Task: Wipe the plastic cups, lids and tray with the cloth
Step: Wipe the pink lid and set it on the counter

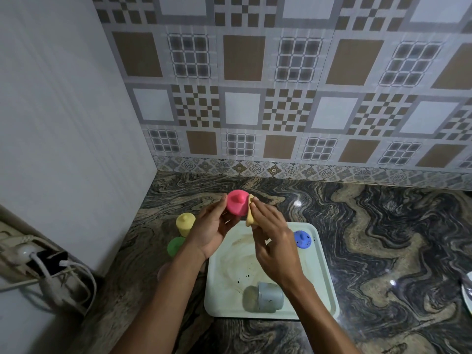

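Both hands are raised over the far edge of the tray [324, 272]: my left hand [212, 231] grips the lidded pink cup [237, 201], and my right hand [275, 241] pinches the yellow cloth [249, 217] against it. On the stained tray a grey cup [268, 297] lies sideways at the near edge; a blue cup [302, 239] stands at its far right. Left of the tray stand a yellow cup [185, 223] and a green cup [175, 246].

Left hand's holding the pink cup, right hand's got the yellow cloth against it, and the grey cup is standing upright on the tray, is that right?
Not quite: the head view shows the grey cup lying on its side on the tray, not upright. The left hand does hold the pink cup, and the right hand holds the yellow cloth against it.
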